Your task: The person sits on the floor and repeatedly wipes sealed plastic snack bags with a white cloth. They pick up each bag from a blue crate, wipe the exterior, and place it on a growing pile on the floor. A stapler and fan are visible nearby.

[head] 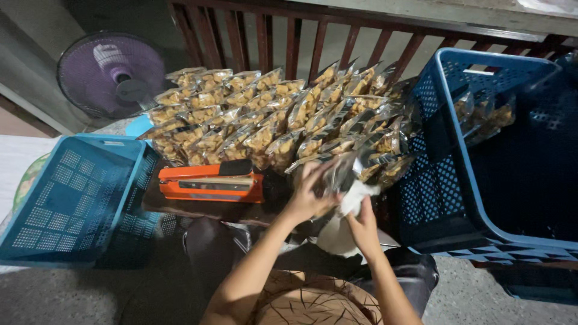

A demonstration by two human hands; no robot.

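My left hand (pixel 309 195) grips a clear snack bag (pixel 338 171) filled with golden-brown pieces, holding it from the left side just in front of a large pile of the same bags (pixel 265 114). My right hand (pixel 363 225) presses a white cloth (pixel 356 195) against the lower right of that bag. More white cloth hangs below between my hands. An orange heat sealer (pixel 212 182) lies shut on a dark board to the left of my left hand.
A light blue empty crate (pixel 72 198) stands at the left. A darker blue crate (pixel 475 198) at the right holds a few bags near its far wall. A purple fan (pixel 111 75) and a wooden railing (pixel 337 30) stand behind the pile.
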